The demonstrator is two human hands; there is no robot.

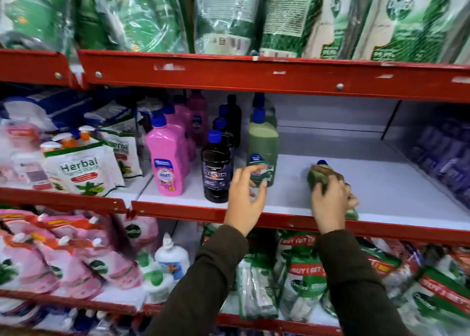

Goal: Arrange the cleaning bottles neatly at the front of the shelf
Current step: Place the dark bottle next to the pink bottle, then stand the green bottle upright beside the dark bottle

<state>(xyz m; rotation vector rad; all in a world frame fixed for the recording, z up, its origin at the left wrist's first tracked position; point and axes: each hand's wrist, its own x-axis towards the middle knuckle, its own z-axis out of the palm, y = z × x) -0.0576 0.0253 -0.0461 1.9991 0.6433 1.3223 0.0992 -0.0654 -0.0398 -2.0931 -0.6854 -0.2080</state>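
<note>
Three rows of blue-capped bottles stand on the white shelf [368, 183]: pink bottle [166, 162], dark bottle [216, 169] and upright green bottle [262, 152] each lead a row at the front edge. The right hand [330, 198] is clamped around a second green bottle [318, 172], tilted, at the shelf lip, right of the rows. The left hand [245, 195] has fingers spread, at the upright green bottle's label; contact cannot be confirmed. Judgement: filled rigid plastic, moderately heavy, smooth-walled and liable to slip under a loose grasp, not fragile. Recommended hold: around the mid-body, at the label; caps offer poor purchase. Motion blur limits finer detail
</note>
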